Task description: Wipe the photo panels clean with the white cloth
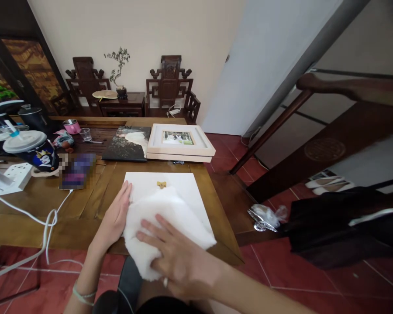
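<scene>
A white flat panel [180,181] lies on the wooden table in front of me, with a small gold bow-shaped piece [161,185] near its far edge. Over much of the panel spreads a white cloth [170,205], and its near corner hangs past the table's front edge. My right hand [177,255] lies palm down on the cloth, fingers spread and slightly blurred; a ring shows on it. Along the panel's left edge rests my left hand [116,213], its fingers stretched out and touching that edge.
Beyond the panel lie stacked framed pictures [199,146] and a dark textured picture [118,146]. To the left are a phone [78,172] on a charging cable, a lidded cup [36,150] and a power strip [18,176]. A wooden chair [281,161] stands at right.
</scene>
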Demonstrator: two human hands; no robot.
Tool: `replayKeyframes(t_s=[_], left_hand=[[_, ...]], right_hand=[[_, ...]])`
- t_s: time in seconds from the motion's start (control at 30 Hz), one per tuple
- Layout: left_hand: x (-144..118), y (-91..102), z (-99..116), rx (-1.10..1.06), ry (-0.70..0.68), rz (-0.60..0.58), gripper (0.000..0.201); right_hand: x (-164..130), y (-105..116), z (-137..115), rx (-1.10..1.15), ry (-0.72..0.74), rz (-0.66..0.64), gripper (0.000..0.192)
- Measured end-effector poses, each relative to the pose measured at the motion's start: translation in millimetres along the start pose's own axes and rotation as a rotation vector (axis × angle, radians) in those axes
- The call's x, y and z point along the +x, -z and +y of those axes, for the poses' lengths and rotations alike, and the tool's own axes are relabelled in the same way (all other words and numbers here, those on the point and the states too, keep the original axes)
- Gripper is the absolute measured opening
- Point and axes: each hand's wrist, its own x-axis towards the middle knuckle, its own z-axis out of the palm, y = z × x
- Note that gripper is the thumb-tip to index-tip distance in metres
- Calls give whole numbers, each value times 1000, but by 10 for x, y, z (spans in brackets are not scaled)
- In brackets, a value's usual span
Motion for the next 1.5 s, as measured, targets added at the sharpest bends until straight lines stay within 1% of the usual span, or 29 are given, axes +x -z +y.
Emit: replayKeyframes(t_s=[0.07, 0.13, 0.17, 0.27, 0.33, 0.37, 0.43, 0.5, 0.57, 0.6, 0.67, 0.73, 0.83, 0.9, 0.93, 1.0, 1.13, 1.17, 1.23, 1.3, 1.33, 1.4, 1.5], left_hand=[[16, -15, -20, 69, -33, -36, 56], [31, -29, -48, 151, -78, -59, 55], [37, -34, -61, 186, -99, -62, 55], [45, -37, -87, 249, -128, -61, 55], [46, -34, -93, 262, -136, -56, 54], [46, -32, -94, 266, -138, -54, 54], [46, -32, -97, 276, -138, -47, 54], [46, -33, -102, 285, -132, -42, 53], [46, -33, -103, 290, -125, -41, 51], [45, -32, -100, 291, -124, -42, 51], [44, -26, -89, 289, -124, -49, 52], [43, -19, -70, 283, -123, -57, 53], [43, -10, -43, 272, -116, -69, 52], [42, -7, -31, 265, -107, -71, 52], [42, -7, -28, 260, -104, -69, 52], [40, -7, -25, 249, -102, -61, 51], [37, -11, -19, 242, -101, -56, 50], [37, -12, -17, 245, -101, -57, 50], [37, -13, -11, 252, -103, -58, 51], [39, -13, -3, 259, -100, -60, 51], [39, -12, 1, 260, -98, -61, 51], [39, -9, 8, 257, -91, -68, 51], [39, -2, 16, 246, -94, -73, 51]], right_hand=[[-128, 59, 52, 43, -33, 48, 15], [-149, 107, 195, 38, -140, 114, 16], [-111, 125, 294, 24, -205, 138, 17], [177, 150, 623, -7, -360, 182, 18], [464, 155, 798, -17, -428, 218, 22], [613, 159, 853, -18, -439, 231, 21], [882, 173, 895, -12, -442, 240, 25], [1068, 197, 872, 1, -436, 235, 30], [1138, 227, 845, 20, -446, 228, 30], [1127, 243, 849, 31, -458, 228, 30], [1014, 275, 909, 55, -493, 235, 29], [803, 300, 1029, 71, -536, 254, 29], [381, 309, 1202, 60, -602, 307, 25], [83, 286, 1225, 37, -626, 347, 23], [-59, 265, 1194, 27, -625, 360, 27], [-316, 205, 1047, 13, -601, 370, 33], [-701, 45, 543, -2, -509, 365, 26], [-770, 7, 416, -24, -448, 377, 26], [-871, -55, 215, -41, -381, 372, 23], [-918, -95, 118, -30, -335, 384, 22], [-921, -107, 111, -23, -325, 396, 21], [-890, -115, 168, -30, -354, 424, 23], [-775, -88, 357, -55, -419, 436, 28]])
